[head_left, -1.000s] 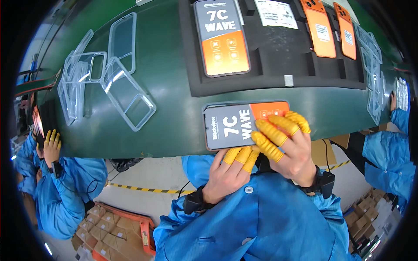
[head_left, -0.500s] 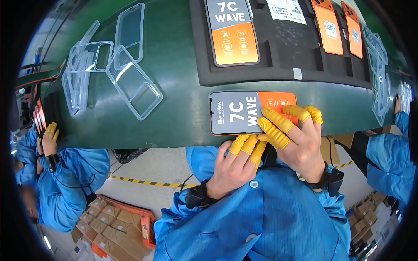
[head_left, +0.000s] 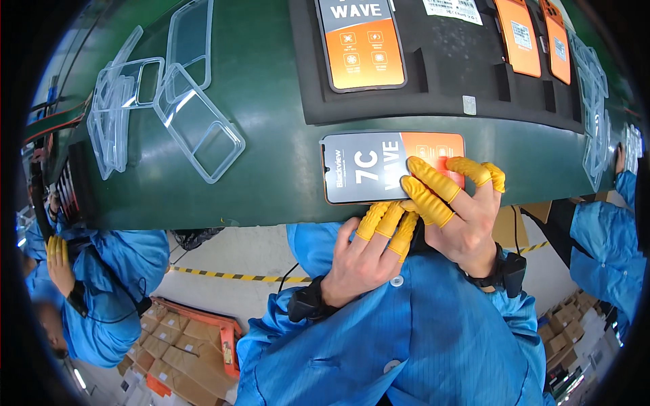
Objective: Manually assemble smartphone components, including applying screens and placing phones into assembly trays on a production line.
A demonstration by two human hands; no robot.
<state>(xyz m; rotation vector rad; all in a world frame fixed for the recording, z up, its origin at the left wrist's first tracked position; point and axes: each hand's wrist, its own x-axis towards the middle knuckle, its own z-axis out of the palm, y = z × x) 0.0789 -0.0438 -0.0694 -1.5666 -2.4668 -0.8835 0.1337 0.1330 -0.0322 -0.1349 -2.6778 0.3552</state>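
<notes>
A smartphone (head_left: 376,169) lies lengthwise on the green table near its front edge, its face covered by a printed grey-and-orange film. My right hand (head_left: 467,213), in yellow finger cots, grips its right part. Two of its fingers lie across the film and the others bend at the right end; the thumb is mostly hidden. My left hand (head_left: 362,260) is at the phone's near long edge, fingers close together and bent down against it. Its little finger is bare and its thumb is out of sight. The left fingertips meet the right hand's near finger.
Clear phone cases (head_left: 200,125) lie loosely piled at left, with more clear cases (head_left: 596,111) at far right. Behind the phone, a black foam tray (head_left: 440,111) holds another film-covered phone (head_left: 365,57), a paper label (head_left: 455,8) and orange phones (head_left: 520,37). Co-workers in blue sit on both sides.
The view has shifted slightly, so the tray and cases sit higher in it. My hands keep nearly the same hold on the phone. The left co-worker's hand has moved lower.
</notes>
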